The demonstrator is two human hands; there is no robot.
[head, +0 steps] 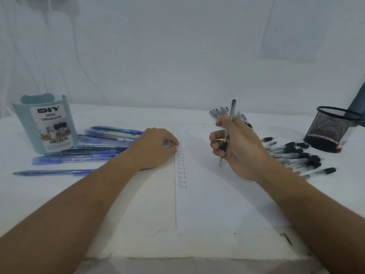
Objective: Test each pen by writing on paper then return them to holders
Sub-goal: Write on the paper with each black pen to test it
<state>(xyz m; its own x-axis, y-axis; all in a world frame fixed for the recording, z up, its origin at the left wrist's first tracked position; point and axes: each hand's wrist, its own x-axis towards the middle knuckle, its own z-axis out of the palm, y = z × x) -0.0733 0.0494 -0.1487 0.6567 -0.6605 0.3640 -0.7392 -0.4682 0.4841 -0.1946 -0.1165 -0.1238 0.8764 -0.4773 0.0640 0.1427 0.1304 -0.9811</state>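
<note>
A white sheet of paper [213, 198] lies in front of me with a column of "Test" words down its left edge. My right hand [237, 147] grips a clear black-capped pen [231, 111] upright, its tip just above the paper, with the black cap pinched in the same fingers. My left hand [156, 147] rests with curled fingers on the paper's left edge and holds nothing. Several blue pens [106, 143] lie left of the paper. Several black-capped pens [296, 157] lie to the right.
A pale green desk organizer [47, 123] stands at the far left behind the blue pens. A black mesh holder [331, 129] stands at the far right. One blue pen [53, 172] lies apart near my left forearm. The white table's front edge runs close below my arms.
</note>
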